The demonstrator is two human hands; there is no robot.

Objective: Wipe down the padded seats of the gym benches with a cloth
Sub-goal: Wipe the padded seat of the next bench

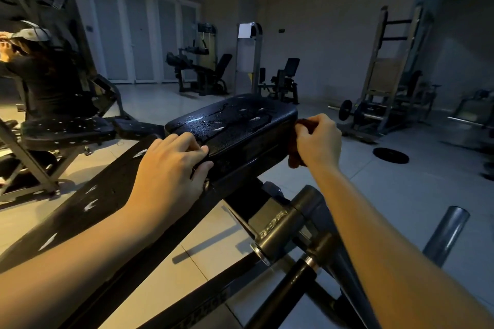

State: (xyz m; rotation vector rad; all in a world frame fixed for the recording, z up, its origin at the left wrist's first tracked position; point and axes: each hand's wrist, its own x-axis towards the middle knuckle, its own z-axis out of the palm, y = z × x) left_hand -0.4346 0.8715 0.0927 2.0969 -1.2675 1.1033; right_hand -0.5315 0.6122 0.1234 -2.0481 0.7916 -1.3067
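Note:
A black padded seat (240,120) of a gym bench sits in the middle of the view, its top wet and shiny with droplets. My left hand (173,165) grips the seat's near left corner, fingers on top and thumb against the side. My right hand (318,139) holds a dark reddish-brown cloth (294,152) bunched against the seat's right side face. The long black back pad (88,205) of the same bench slopes down to the lower left under my left forearm.
The bench's metal frame and pivot tubes (288,227) lie below my right arm. Another person (42,75) sits on a machine at the left. A weight plate (390,155) lies on the tiled floor at right, near a loaded rack (374,112). More machines stand at the back wall.

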